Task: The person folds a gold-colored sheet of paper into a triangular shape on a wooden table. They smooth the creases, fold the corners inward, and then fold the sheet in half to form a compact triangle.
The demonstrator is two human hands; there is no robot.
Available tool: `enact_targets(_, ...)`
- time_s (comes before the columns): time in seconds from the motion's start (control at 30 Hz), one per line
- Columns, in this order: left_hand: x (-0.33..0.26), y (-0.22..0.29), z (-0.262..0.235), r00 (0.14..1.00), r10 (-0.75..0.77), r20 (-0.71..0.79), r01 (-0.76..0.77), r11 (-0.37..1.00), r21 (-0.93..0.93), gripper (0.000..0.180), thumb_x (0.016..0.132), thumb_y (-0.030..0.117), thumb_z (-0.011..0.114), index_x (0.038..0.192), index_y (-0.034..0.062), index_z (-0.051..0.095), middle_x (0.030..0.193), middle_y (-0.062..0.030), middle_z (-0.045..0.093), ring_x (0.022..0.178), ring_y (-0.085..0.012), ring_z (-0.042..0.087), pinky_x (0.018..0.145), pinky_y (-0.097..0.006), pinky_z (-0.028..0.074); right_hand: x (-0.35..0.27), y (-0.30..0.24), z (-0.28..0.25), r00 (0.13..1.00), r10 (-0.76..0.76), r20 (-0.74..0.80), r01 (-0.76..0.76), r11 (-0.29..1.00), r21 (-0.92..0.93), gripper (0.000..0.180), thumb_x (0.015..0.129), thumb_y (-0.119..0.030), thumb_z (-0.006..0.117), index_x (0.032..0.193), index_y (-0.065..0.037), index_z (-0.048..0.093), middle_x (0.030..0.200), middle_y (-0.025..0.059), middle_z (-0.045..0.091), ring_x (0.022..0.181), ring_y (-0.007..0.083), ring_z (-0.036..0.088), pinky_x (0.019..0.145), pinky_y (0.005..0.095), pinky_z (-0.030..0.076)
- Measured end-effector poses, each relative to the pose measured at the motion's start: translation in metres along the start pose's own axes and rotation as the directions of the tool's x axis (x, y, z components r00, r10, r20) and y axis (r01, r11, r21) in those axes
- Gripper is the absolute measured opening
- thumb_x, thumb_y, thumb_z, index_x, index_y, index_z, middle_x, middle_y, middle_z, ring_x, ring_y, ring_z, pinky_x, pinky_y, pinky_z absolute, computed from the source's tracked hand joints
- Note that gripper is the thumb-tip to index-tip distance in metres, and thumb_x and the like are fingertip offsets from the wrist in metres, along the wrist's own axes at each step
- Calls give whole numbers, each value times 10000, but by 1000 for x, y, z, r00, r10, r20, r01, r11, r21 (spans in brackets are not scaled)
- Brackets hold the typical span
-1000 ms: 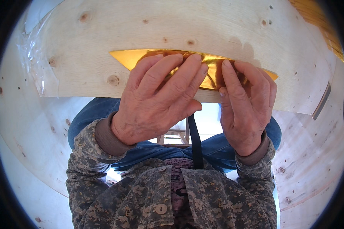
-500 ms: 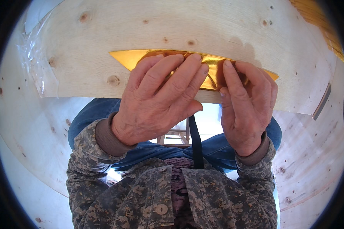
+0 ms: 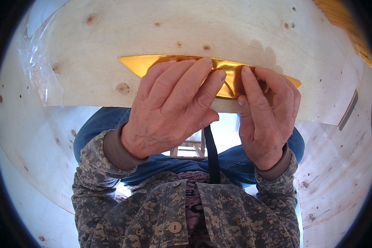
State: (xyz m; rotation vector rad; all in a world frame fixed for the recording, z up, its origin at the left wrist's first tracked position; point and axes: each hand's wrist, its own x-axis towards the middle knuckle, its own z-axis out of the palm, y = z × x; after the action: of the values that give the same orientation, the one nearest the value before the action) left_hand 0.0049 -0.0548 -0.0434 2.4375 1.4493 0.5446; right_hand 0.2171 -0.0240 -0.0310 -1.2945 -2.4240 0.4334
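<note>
A sheet of clear plastic [image 3: 39, 72] lies crumpled at the left end of a pale plywood board [image 3: 111, 37], its edge lapping over the board's corner. On the board, near its lower edge, rests a piece of gold foil paper [image 3: 138, 64], folded flat into a long, shallow wedge with points at both ends.

The left hand [image 3: 171, 109] lies palm down over the middle of the foil, fingers [image 3: 202, 78] nearly straight and close together, their tips pressing the paper against the wood; the thumb is tucked under and out of sight, so whether it pinches the foil cannot be told.

Just beside it, the right hand [image 3: 266, 113] covers the foil's right part, fingers lightly curled over the paper with their tips on it and the thumb pressed along a raised crease between the two hands. The foil's right tip [image 3: 293, 82] shows beyond the knuckles.

Below the board, the person's camouflage-print sleeves [image 3: 97, 165] and blue trousers [image 3: 99, 124] fill the lower part of the view, with a dark strap [image 3: 212, 153] hanging down between the wrists. At the far right a thin grey strip [image 3: 348, 109] lies on the wooden surface.
</note>
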Motion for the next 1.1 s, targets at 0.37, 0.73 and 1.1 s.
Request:
enact_targets(0.37, -1, 1, 0, 1000, -3, 8, 3, 1000, 10, 554, 930, 470, 650, 1299, 57, 669, 1325, -141, 564, 1161, -291, 564, 989, -417, 478, 1, 1, 1, 1000, -12, -16, 12, 1000, -6, 473, 731, -23, 755, 1202, -25, 710, 1209, 114, 624, 1090, 282, 574, 931, 377, 490)
enact_targets(0.73, 0, 1, -1, 1000, -8, 17, 8, 1000, 6, 560, 920, 456, 662, 1310, 54, 662, 1328, -142, 559, 1173, -292, 552, 994, -415, 475, 2, 1, 0, 1000, -11, -2, 11, 1000, -3, 477, 738, -23, 756, 1213, -23, 706, 1205, 117, 620, 1092, 288, 570, 930, 381, 485)
enact_targets(1.1, 0, 1, -2, 1000, -9, 21, 9, 1000, 11, 560, 911, 456, 666, 1304, 58, 669, 1322, -141, 562, 1162, -297, 556, 986, -415, 476, 0, 3, 3, 1000, -14, -21, 15, 1000, 26, 491, 726, -16, 759, 1213, -24, 704, 1206, 119, 616, 1093, 291, 566, 932, 380, 484)
